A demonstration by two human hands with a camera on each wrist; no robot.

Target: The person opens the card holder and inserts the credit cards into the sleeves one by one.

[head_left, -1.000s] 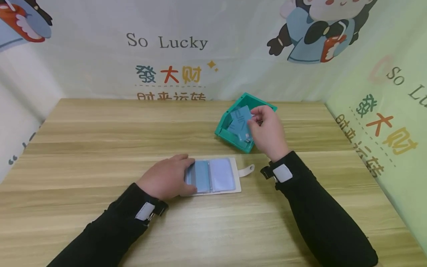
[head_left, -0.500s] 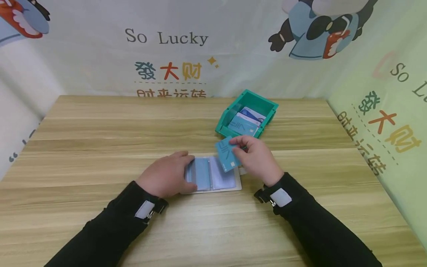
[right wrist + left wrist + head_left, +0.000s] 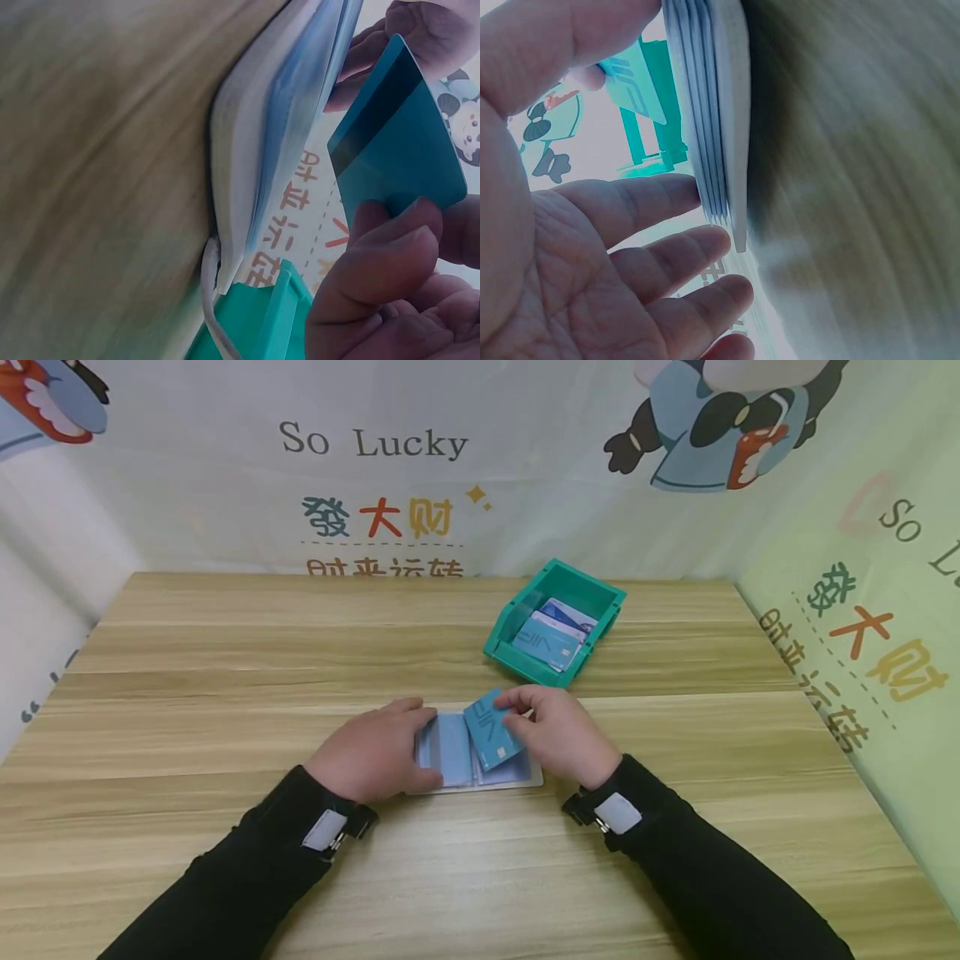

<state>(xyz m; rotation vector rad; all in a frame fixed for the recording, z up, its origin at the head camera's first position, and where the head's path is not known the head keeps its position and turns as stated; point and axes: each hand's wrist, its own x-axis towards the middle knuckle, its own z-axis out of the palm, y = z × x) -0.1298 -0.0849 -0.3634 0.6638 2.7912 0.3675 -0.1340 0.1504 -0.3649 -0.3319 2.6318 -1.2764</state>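
Note:
A small card holder [image 3: 454,752] with clear plastic sleeves lies open on the wooden table, its white cover showing at the edges. My left hand [image 3: 371,753] holds its left half, thumb at the near edge and index finger at the far edge; the left wrist view shows the stacked sleeves [image 3: 697,112] between them. Over the right-hand sleeve, my right hand [image 3: 564,735] pinches a blue bank card [image 3: 489,733] by its upper right side, thumb against fingers. The card is tilted, and its back with a dark magnetic stripe [image 3: 379,112] shows in the right wrist view.
Behind the holder stands a green plastic bin [image 3: 588,578] with several cards [image 3: 546,642] lying in it. The holder's white strap [image 3: 212,300] sticks out from its right side. A printed cloth backdrop [image 3: 225,485] hangs along the table's back and sides.
My right hand has taken the blue card out of the green bin and brought it forward and left, over the holder's right sleeve. The left hand has stayed on the holder.

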